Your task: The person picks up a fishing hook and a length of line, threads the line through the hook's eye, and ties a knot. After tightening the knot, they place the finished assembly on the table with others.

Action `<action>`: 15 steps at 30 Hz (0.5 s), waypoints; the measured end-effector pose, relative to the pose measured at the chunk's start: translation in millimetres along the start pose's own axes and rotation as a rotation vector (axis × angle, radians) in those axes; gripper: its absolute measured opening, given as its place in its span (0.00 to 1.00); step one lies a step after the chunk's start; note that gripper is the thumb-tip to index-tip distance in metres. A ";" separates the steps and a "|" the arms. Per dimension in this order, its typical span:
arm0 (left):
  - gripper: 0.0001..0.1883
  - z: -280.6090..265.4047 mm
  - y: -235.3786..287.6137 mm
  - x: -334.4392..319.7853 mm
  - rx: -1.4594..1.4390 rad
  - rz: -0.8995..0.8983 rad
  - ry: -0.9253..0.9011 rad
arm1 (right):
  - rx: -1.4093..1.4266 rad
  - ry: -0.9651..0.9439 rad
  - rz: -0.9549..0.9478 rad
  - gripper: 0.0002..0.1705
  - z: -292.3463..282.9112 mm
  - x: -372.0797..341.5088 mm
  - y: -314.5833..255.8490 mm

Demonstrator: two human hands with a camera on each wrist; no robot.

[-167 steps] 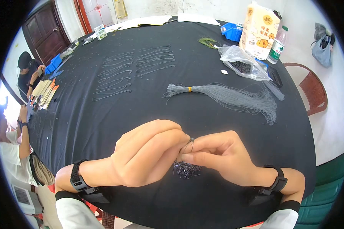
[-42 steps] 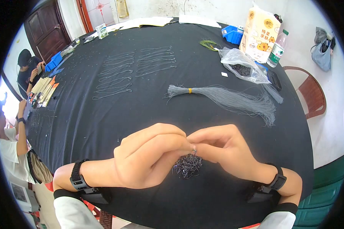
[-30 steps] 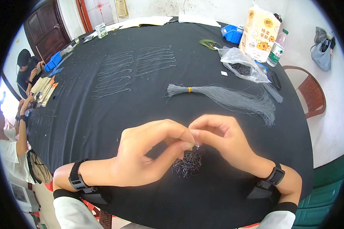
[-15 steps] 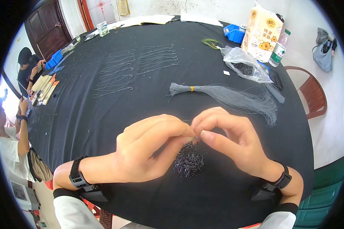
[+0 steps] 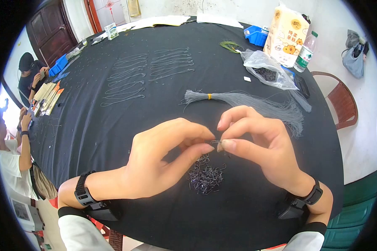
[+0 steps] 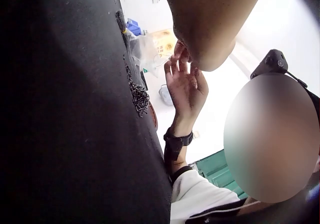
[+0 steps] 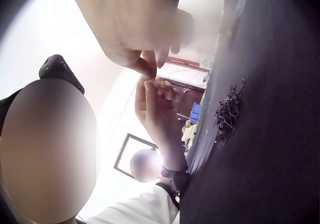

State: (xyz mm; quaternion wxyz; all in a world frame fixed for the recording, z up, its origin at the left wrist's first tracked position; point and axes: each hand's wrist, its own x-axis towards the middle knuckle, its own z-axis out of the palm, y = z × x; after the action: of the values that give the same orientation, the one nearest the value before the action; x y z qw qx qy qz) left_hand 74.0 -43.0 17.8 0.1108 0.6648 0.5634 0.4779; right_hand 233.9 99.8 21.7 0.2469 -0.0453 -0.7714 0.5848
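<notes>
My left hand [image 5: 163, 157] and right hand [image 5: 264, 146] meet fingertip to fingertip above the black cloth. Between them runs a short bit of thin grey line [image 5: 215, 142], pinched by the left thumb and forefinger. The right thumb and fingers pinch a tiny dark piece at its other side, seemingly a fish hook, mostly hidden by the fingertips. Just below the hands lies a loose heap of small dark fish hooks [image 5: 206, 180], seen also in the right wrist view as a pile of hooks [image 7: 229, 115] on the cloth.
A grey bundle of line [image 5: 247, 106], tied with yellow, lies beyond the hands. Looped lines [image 5: 125, 88] lie in two columns behind. A plastic bag [image 5: 268, 69], tissue pack [image 5: 287, 37] and bottle [image 5: 305, 52] stand back right. Two other people sit at left.
The hands have shifted from tightly closed together to slightly apart, with the right hand raised and its fingers spread more. A bit of line now shows between them.
</notes>
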 end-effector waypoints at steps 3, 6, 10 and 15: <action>0.07 1.9 -2.6 0.5 -0.235 -0.148 -0.036 | 0.182 -0.027 0.050 0.07 0.7 0.8 -0.6; 0.06 4.5 -5.0 0.2 -0.542 -0.382 -0.100 | 0.252 -0.068 0.072 0.08 2.2 2.5 0.7; 0.08 -0.5 -2.5 6.4 -0.551 -0.520 -0.264 | 0.182 -0.113 0.109 0.07 -1.4 2.3 0.6; 0.12 0.2 -3.3 5.8 -0.053 -0.069 0.010 | -0.090 -0.086 -0.068 0.05 -4.0 3.7 -0.8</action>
State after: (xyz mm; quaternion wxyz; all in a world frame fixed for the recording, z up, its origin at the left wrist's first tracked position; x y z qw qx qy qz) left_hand 71.5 -36.9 18.3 0.1418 0.6392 0.5738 0.4919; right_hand 232.6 104.4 24.4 0.2309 -0.0053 -0.8079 0.5421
